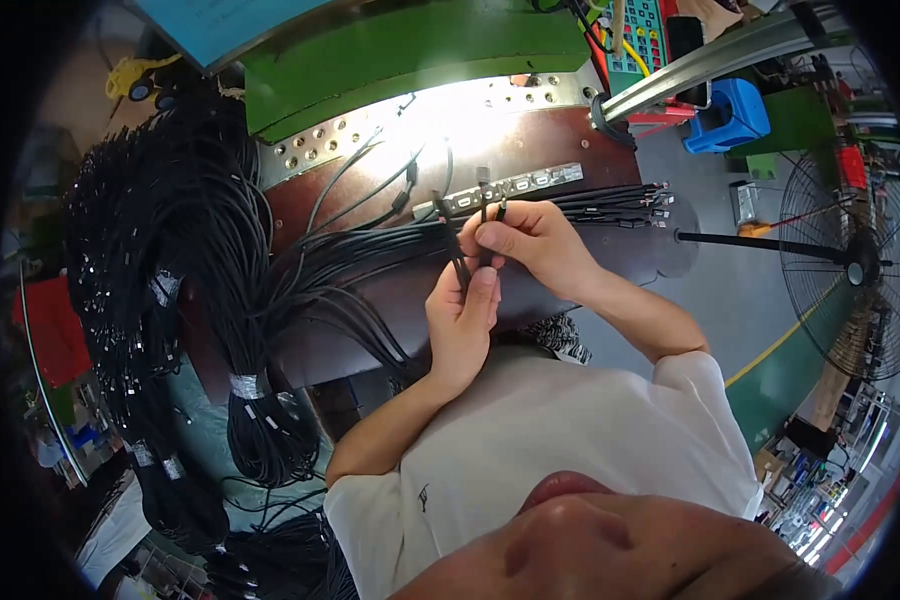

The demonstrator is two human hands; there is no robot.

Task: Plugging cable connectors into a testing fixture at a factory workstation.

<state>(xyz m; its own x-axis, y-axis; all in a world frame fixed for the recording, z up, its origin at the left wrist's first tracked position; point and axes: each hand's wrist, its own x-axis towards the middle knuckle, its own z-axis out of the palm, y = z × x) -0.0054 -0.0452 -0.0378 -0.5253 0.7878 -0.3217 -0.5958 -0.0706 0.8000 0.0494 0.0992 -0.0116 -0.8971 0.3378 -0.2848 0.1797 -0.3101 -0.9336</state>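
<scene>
Black cables (467, 262) in both hands (490, 280)

Strong glare washed out the far side of the counter (450, 120) under an overhead light, while fisheye distortion bent the edges into a dark, soft-focused rim.

- Connector strip (500, 189) lies on the tabletop (590, 140).
- Cable bundles (170, 250) hang left of the strip.
- Standing fan (850, 265) stands far right of the strip.

Blue sign panel (232, 25) top left (tilted); teal keypad panel (642, 35) top
</scene>
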